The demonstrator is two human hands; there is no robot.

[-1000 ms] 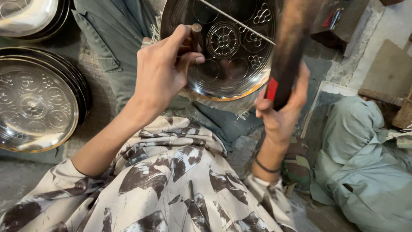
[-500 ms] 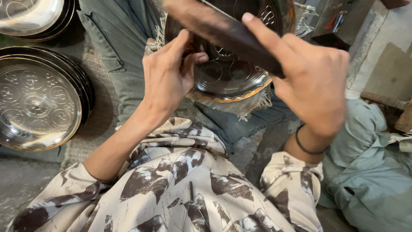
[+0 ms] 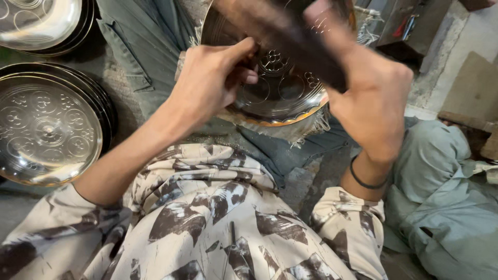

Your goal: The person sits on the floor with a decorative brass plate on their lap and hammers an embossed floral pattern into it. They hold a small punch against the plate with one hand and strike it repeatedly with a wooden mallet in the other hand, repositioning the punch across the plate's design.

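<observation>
A round engraved metal tray (image 3: 282, 96) lies in front of me on grey cloth, its rim gold-edged. My left hand (image 3: 210, 78) rests on its left edge, fingers pinched around a small tool that is mostly hidden. My right hand (image 3: 371, 98) is closed around a dark wooden mallet handle (image 3: 290, 39), which crosses above the tray, blurred by motion. A dark band circles my right wrist. My patterned beige and brown clothing fills the lower part of the view.
A stack of engraved metal trays (image 3: 46, 129) sits at the left, with another shiny stack (image 3: 36, 21) at the top left. Grey-green cloth (image 3: 446, 197) lies at the right. A metal box (image 3: 399, 21) stands at the top right.
My right hand swung the mallet from upright at the right to lying across above the tray, then further left. My left hand stayed on the tray's edge.
</observation>
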